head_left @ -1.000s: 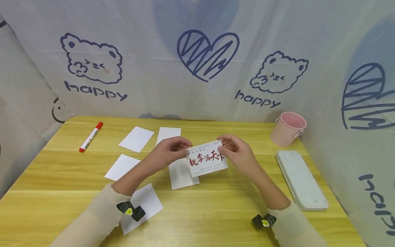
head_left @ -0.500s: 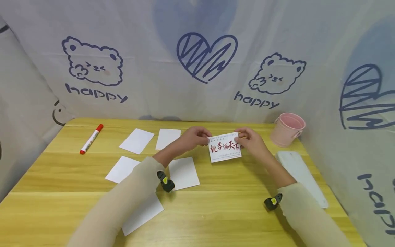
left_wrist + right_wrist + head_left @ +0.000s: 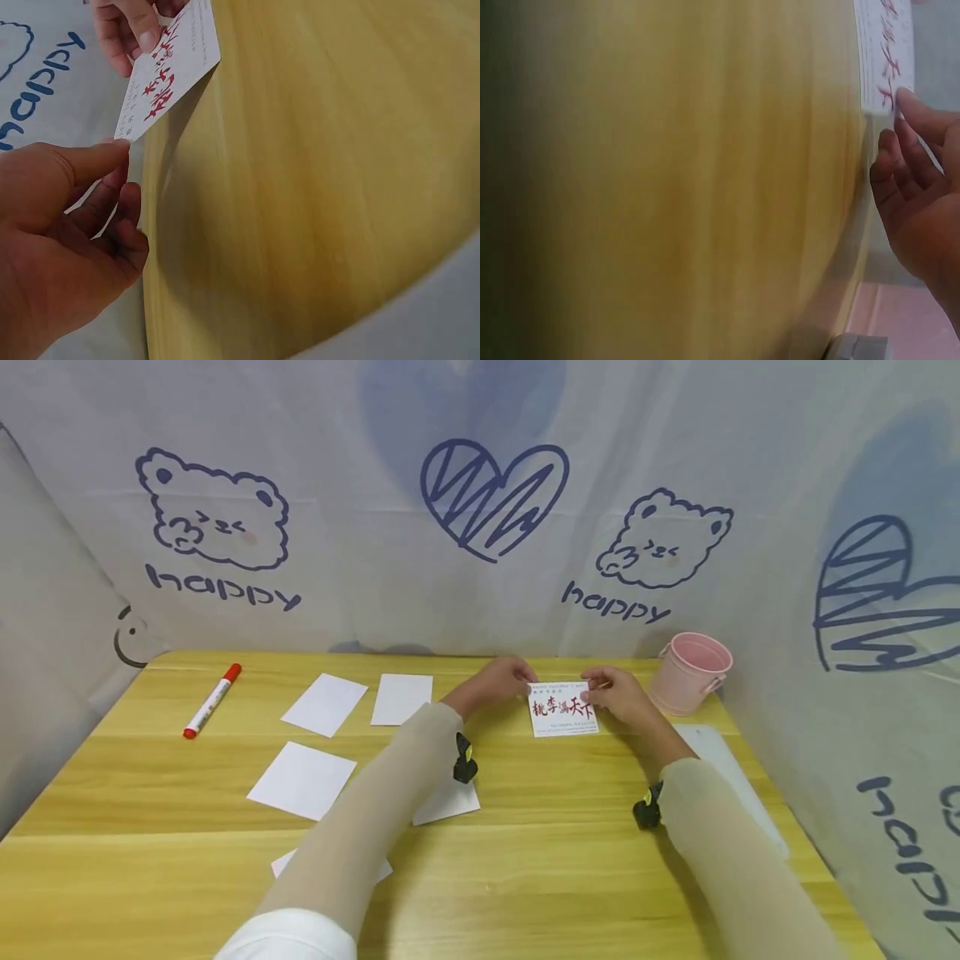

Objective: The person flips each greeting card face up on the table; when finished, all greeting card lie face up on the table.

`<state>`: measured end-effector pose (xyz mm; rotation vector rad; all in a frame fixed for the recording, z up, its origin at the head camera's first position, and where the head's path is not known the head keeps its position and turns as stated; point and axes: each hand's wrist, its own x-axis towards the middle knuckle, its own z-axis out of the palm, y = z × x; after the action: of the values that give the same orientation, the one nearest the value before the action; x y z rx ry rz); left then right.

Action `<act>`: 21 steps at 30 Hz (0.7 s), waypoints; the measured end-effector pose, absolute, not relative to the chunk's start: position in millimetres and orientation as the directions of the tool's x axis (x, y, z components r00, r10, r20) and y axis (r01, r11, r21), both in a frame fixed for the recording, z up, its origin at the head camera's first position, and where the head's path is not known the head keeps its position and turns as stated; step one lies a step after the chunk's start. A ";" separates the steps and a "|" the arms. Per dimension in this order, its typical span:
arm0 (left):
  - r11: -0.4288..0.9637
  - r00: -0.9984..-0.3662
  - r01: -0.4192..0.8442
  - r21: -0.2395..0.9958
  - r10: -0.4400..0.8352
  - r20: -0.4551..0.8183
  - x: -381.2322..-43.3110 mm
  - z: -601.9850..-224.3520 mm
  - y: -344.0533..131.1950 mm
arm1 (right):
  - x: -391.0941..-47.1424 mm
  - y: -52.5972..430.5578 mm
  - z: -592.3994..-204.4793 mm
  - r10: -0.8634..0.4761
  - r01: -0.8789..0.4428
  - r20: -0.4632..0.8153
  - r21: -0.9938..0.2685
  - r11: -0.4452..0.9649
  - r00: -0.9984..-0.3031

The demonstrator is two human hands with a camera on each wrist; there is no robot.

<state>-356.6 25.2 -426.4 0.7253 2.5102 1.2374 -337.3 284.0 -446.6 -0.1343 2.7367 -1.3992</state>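
Note:
A white card (image 3: 564, 710) with red Chinese characters faces up near the back of the table, right of the middle. My left hand (image 3: 501, 683) pinches its left corner between thumb and fingers; the left wrist view shows that pinch on the card (image 3: 171, 75) closely. At the opposite side my right hand (image 3: 617, 692) holds the card's right edge, thumb on top of the print. In the right wrist view, the right thumb and fingers (image 3: 922, 142) grip the card's corner. A shadow lies on the wood beneath the card in the left wrist view.
Several blank white cards lie to the left, among them one at the back (image 3: 402, 699) and one further front (image 3: 302, 780). A red-capped marker (image 3: 212, 702) rests at far left. A pink bucket (image 3: 689, 673) and a white case (image 3: 738, 781) stand at right. A printed cloth (image 3: 360, 527) hangs behind.
Both hands have carried the printed card rightward and toward the back of the table, levelling its tilt. The left forearm now reaches across more of the blank cards.

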 end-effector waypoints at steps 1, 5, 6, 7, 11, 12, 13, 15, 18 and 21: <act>0.530 -0.844 0.334 0.779 0.537 -0.004 -358.8 -427.8 26.8 | -339.2 285.0 -448.2 -0.104 -0.041 -0.025 -0.807 0.590 -0.994; 0.578 -0.841 0.374 0.725 0.541 0.003 -365.2 -432.1 32.7 | -343.6 288.8 -451.4 -0.114 -0.045 -0.036 -0.769 0.638 -0.993; 0.588 -0.842 0.377 0.716 0.540 0.000 -366.0 -432.6 33.7 | -344.5 289.7 -451.9 -0.120 -0.051 -0.035 -0.761 0.646 -0.992; 0.596 -0.842 0.379 0.708 0.539 -0.002 -366.1 -432.9 34.0 | -345.3 289.8 -452.5 -0.127 -0.059 -0.031 -0.759 0.648 -0.991; 0.641 -0.848 0.363 0.676 0.528 -0.046 -365.8 -433.9 35.0 | -347.9 291.8 -455.5 -0.149 -0.072 -0.034 -0.755 0.652 -0.988; 0.657 -0.849 0.365 0.660 0.526 -0.055 -365.8 -434.0 35.4 | -348.1 292.1 -456.1 -0.154 -0.076 -0.034 -0.754 0.652 -0.987; 0.673 -0.851 0.361 0.645 0.520 -0.066 -365.7 -434.4 35.7 | -348.3 292.2 -456.7 -0.159 -0.076 -0.038 -0.756 0.651 -0.987; 0.698 -0.854 0.362 0.618 0.515 -0.081 -366.7 -435.6 36.0 | -347.6 292.1 -456.8 -0.170 -0.079 -0.044 -0.752 0.654 -0.984; 0.714 -0.849 0.392 0.580 0.524 -0.073 -368.2 -435.5 36.2 | -347.7 291.5 -455.5 -0.196 -0.109 -0.035 -0.730 0.675 -0.980; 0.703 -0.839 0.406 0.584 0.540 -0.067 -370.2 -435.9 35.5 | -347.5 290.4 -453.0 -0.226 -0.141 -0.028 -0.704 0.696 -0.974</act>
<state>-370.2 35.5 -435.9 0.7562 2.6784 0.8365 -347.5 290.4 -453.0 -0.3028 2.7887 -1.1429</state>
